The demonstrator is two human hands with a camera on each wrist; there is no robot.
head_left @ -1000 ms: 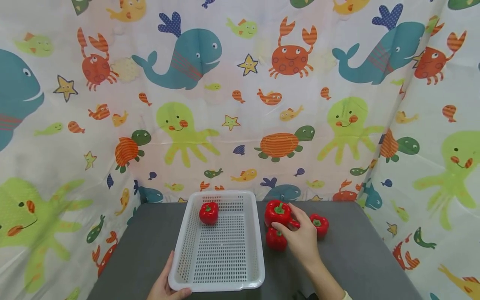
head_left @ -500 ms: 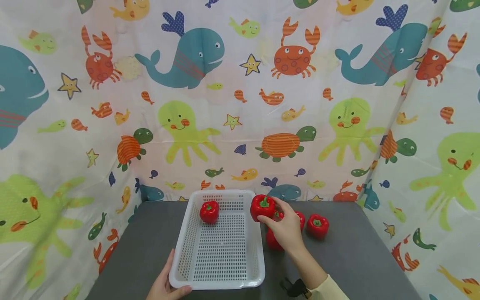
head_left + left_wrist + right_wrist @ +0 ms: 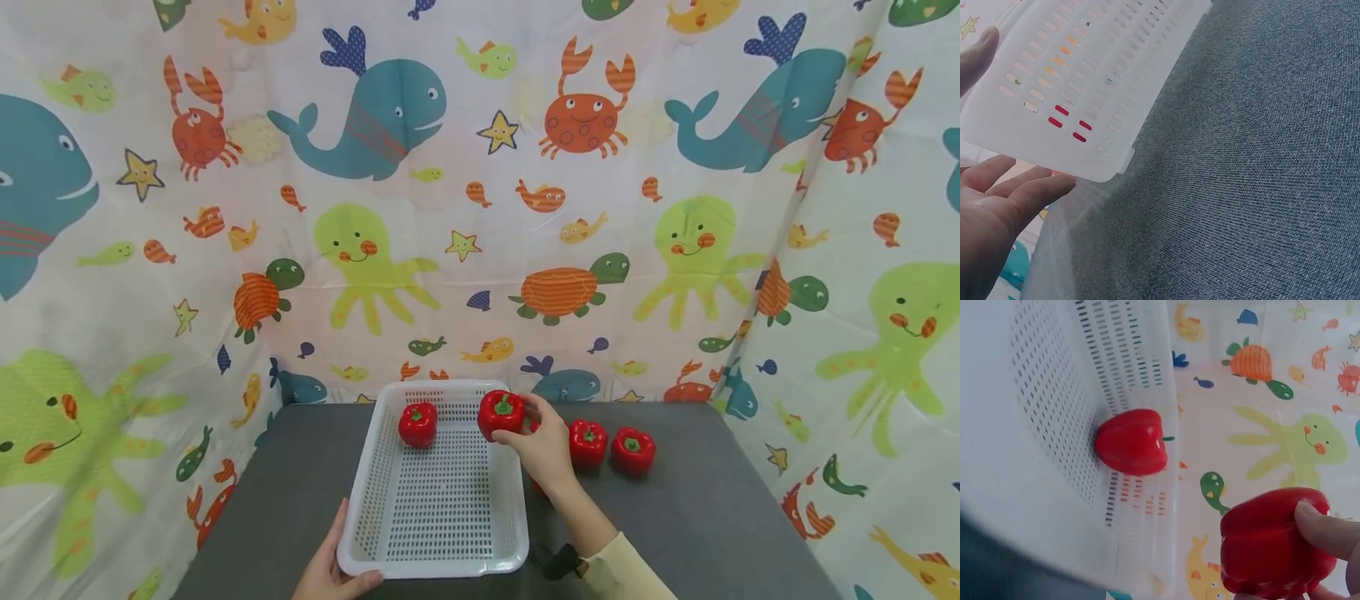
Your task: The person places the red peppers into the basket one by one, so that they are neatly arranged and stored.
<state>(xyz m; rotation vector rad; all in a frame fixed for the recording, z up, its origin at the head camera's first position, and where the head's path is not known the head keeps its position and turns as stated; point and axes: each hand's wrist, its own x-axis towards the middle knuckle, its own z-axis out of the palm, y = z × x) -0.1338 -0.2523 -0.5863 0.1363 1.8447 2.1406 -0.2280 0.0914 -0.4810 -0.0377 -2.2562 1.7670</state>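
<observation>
My right hand (image 3: 544, 446) pinches a red bell pepper (image 3: 501, 415) by its sides, stem up, over the right rim of a white plastic basket (image 3: 432, 570). Thumb and fingertips show against this pepper (image 3: 1272, 544) in the right wrist view. Inside the basket, at the back left, lies another red bell pepper (image 3: 417, 425). At the basket's near left corner, my left hand (image 3: 330, 567) holds it, thumb along the front and fingers along the left side. In the left wrist view those fingers (image 3: 1044, 194) touch the basket's corner.
On the dark grey table (image 3: 697, 517), right of the basket, sit two red bell peppers, a nearer-in one (image 3: 588, 443) and an outer one (image 3: 633, 451). Another is mostly hidden behind my right hand. A curtain (image 3: 480, 350) printed with sea animals surrounds the table's back and sides.
My right hand has lifted the pepper from the group at the right and carried it left, over the basket's rim. My left hand has stayed at the basket's corner.
</observation>
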